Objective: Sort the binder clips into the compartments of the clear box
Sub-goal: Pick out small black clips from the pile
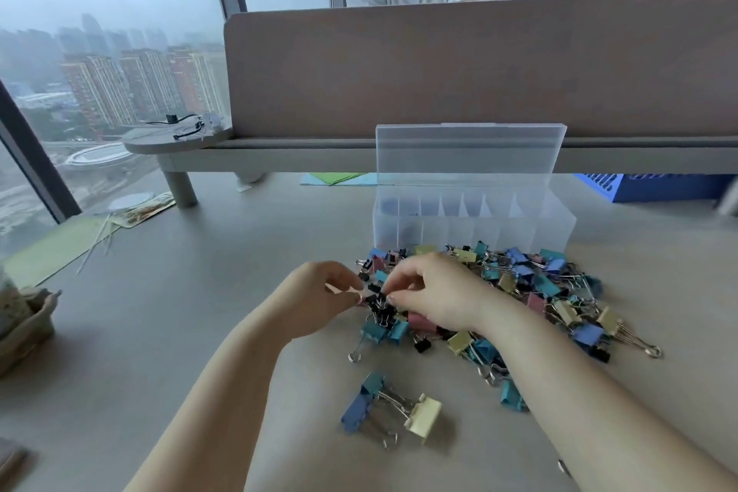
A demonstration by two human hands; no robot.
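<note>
Both hands are close together at the left edge of the binder clip pile [539,288], fingertips nearly meeting. Left hand [319,292]: thumb and forefinger pinch one side of a tangle of small black clips [377,306]. Right hand [435,292]: fingers curled down, pinching the other side.

My read: the clips are interlocked and are being pulled apart so one can go in alone.

The clear box [471,224] sits just behind the pile with its lid [471,152] standing open, so the drop path is short. There are bluish shapes in the back-row compartments, too blurred to call.

Most clips lie unsorted on the counter [199,332], so the task looks early.

Three bigger clips [389,407] (teal, blue, yellow) lie apart, nearer the person, handles hooked together.

Risk: wire handles snag, so lifting one may drag its neighbours.
</note>
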